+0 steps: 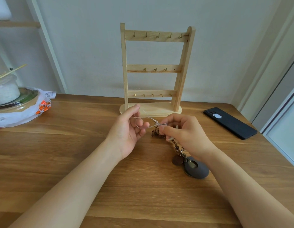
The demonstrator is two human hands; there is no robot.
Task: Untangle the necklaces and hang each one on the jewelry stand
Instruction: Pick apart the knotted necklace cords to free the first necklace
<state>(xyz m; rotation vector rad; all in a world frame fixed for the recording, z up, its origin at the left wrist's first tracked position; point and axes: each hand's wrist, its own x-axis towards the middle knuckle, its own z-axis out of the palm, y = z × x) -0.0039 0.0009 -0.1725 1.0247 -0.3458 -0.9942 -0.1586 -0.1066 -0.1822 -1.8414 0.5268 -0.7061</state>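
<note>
Fingers of left hand (128, 132) and right hand (187, 130) pinching thin chain (149, 118) stretched sideways, braided necklace (176, 147) trailing from right hand toward person

Blocks the back centre: the jewelry stand (157, 69), upright. Spans the space just before its base: a thin chain (148, 119) held between left hand (128, 134) and right hand (187, 134). Crowds the left edge: a plastic bag (42, 111) under a glass container (6, 91). Lies angled near the right edge: a dark phone (230, 123). Sits beside the right forearm: a dark oval object (198, 171) under the pendants of the brown necklace (157, 133). Leaves open table (68, 170) either side of the stand and across the near side.
</note>
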